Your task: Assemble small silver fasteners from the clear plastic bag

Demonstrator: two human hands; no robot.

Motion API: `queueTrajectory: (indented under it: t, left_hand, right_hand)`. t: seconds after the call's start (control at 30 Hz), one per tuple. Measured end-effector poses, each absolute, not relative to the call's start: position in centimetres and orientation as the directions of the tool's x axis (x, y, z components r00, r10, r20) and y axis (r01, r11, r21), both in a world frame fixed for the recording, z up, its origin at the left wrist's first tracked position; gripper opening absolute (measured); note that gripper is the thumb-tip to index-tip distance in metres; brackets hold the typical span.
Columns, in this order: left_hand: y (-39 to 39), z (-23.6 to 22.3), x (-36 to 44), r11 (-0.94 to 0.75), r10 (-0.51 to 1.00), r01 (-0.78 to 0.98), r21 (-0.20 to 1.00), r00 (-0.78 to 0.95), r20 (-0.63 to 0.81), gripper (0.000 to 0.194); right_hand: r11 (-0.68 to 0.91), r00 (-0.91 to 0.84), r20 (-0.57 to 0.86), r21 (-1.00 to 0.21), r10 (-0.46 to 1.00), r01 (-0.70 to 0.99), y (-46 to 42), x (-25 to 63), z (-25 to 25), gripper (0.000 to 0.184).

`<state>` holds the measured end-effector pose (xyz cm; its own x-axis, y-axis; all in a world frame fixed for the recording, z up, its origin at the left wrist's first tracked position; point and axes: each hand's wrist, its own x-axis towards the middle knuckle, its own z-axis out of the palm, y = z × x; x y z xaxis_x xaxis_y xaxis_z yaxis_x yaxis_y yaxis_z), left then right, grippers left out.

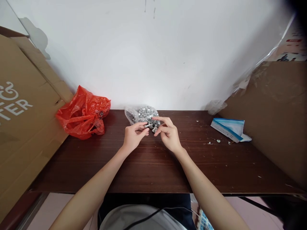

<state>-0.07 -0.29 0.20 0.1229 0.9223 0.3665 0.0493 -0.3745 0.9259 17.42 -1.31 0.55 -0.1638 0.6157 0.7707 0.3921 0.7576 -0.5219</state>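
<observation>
My left hand (134, 136) pinches a small shiny metal part (146, 126) between thumb and fingertips; it looks like a short bolt or fitting, too small to name surely. Close by on the right, my right hand (169, 133) has its index finger stretched out and its thumb apart, with nothing visible in its grasp. Just beyond both hands lies a clear plastic bag (130, 112) full of similar silvery metal parts (146, 111). One or more loose metal parts (154, 128) sit at the bag's near edge, by my right fingertips.
On the dark wooden table (148, 169), a crumpled red plastic bag (83, 111) lies at the left against a cardboard box (28, 95). To the right are a blue-and-white packet (229, 129), white scraps (218, 141), a clear plastic cup (216, 106) and another cardboard box (273, 121).
</observation>
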Motion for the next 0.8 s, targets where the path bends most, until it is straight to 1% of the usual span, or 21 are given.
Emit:
queueTrajectory:
  t: [0.17,0.37,0.57,0.7,0.8]
  left_hand:
    - [-0.17,0.08,-0.06,-0.37,0.925,0.041,0.928,0.113,0.363,0.035]
    - [-0.14,0.04,-0.14,-0.382,0.92,0.052,0.923,0.117,0.374,0.034]
    - [-0.22,0.23,-0.14,-0.386,0.919,0.07,0.92,0.12,0.377,0.034]
    - [-0.17,0.24,-0.12,-0.383,0.919,0.06,0.922,0.124,0.374,0.034]
    - [-0.09,0.08,-0.11,-0.377,0.922,0.051,0.925,0.121,0.369,0.034]
  right_hand:
    - [0.737,-0.14,0.775,-0.506,0.617,0.448,-1.36,17.43,0.68,0.045]
    - [0.723,-0.161,0.753,-0.516,0.639,0.459,-1.27,17.3,0.62,0.049]
    - [0.725,-0.158,0.738,-0.559,0.657,0.402,-1.29,17.61,0.45,0.041]
    - [0.723,-0.143,0.75,-0.539,0.645,0.432,-1.35,17.52,0.58,0.043]
    - [0.723,-0.139,0.754,-0.536,0.642,0.436,-1.35,17.4,0.75,0.039]
